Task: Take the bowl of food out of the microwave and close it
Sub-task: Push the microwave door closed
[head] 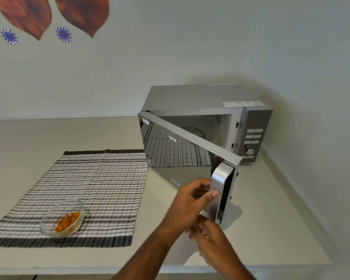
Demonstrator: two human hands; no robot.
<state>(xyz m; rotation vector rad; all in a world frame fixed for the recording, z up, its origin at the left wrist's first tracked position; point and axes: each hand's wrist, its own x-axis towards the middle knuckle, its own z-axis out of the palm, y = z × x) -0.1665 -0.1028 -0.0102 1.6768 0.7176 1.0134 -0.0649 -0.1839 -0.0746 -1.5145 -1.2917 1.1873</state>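
Note:
A clear glass bowl holding orange food pieces sits on the striped cloth at the lower left, away from both hands. The silver microwave stands at the back right with its mirrored door swung partly open; the cavity looks empty. My left hand grips the door handle, thumb pressed on its front. My right hand is just below it near the door's lower corner, blurred, fingers loosely curled with nothing in them.
The pale counter ends at a front edge close to me. The microwave's control panel with buttons and a dial faces me. A wall runs behind and to the right.

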